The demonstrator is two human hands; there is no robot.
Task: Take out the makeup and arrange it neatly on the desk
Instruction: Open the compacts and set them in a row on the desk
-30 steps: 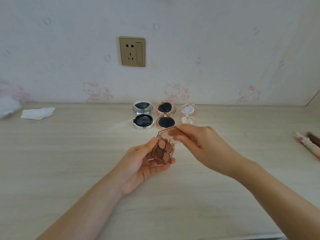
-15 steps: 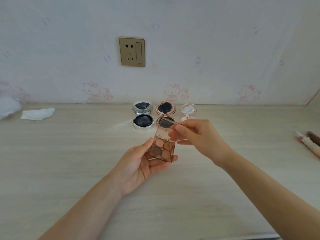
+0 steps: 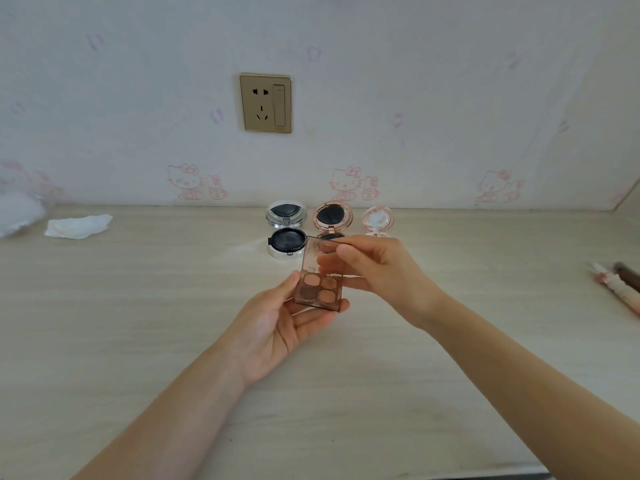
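Head view. The left hand point(image 3: 277, 327), palm up above the desk point(image 3: 138, 323), holds the base of an eyeshadow palette point(image 3: 319, 289) between thumb and curled fingers; 4 pans in brown and peach tones are visible. The right hand point(image 3: 377, 268) pinches the palette's clear lid point(image 3: 317, 258) near its upper edge, thumb in front and fingers behind, with the lid raised roughly upright from the base. Just beyond both hands, against the wall, 3 open round compacts lie in a row on the desk: a silver compact point(image 3: 286, 233) beyond the left hand's thumb, a rose-gold compact point(image 3: 333, 218) partly hidden behind the lid, and a small pink compact point(image 3: 377, 221) just beyond the right hand's knuckles. Well left of the left hand lies a crumpled tissue point(image 3: 78, 226). Well right of the right hand, at the frame edge, lie 2 slender stick-shaped items point(image 3: 620, 289). A wall socket point(image 3: 266, 103) sits above the compacts.
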